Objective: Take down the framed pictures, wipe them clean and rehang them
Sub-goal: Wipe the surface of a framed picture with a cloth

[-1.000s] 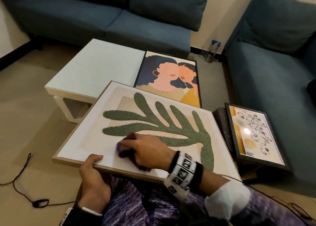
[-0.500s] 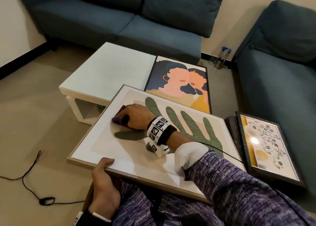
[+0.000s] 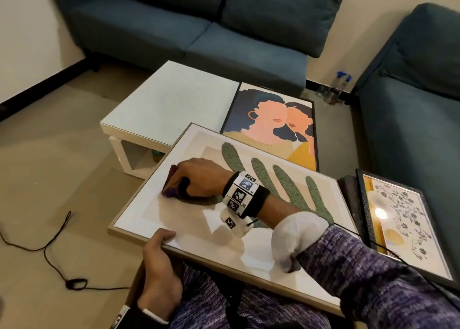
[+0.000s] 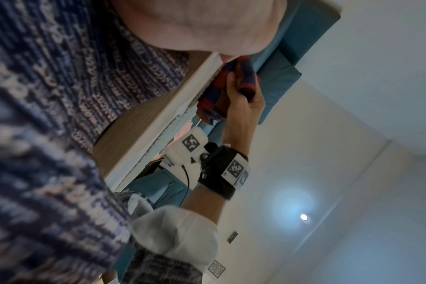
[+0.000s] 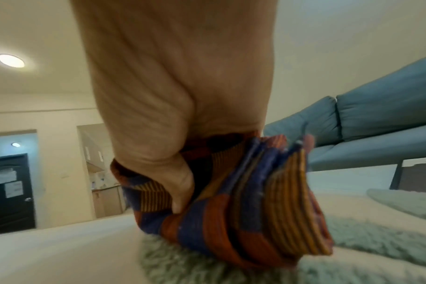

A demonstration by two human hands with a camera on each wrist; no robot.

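Note:
A large light-framed picture (image 3: 154, 209) of a tufted green leaf lies tilted across my lap. My right hand (image 3: 196, 179) grips a folded red, blue and orange striped cloth (image 3: 171, 185) and presses it on the picture's left part, over the leaf's lower lobe. The right wrist view shows the cloth (image 5: 255, 201) bunched under my palm on the green tufts. My left hand (image 3: 159, 261) holds the picture's near left edge, thumb on top of the frame. In the left wrist view the cloth (image 4: 231, 84) sits in my right hand (image 4: 243, 107) beside the frame edge (image 4: 163, 117).
A portrait picture (image 3: 271, 127) in a dark frame lies on the white coffee table (image 3: 164, 104). A floral picture (image 3: 403, 224) in a black frame leans at my right by a blue sofa (image 3: 410, 109). Another sofa (image 3: 199, 25) stands behind. Spray bottles (image 3: 336, 87) stand in the corner; a cable (image 3: 57, 261) trails on the floor.
My right hand with the cloth has swept from the picture's near edge up and left across the leaf. My left hand keeps its hold on the frame.

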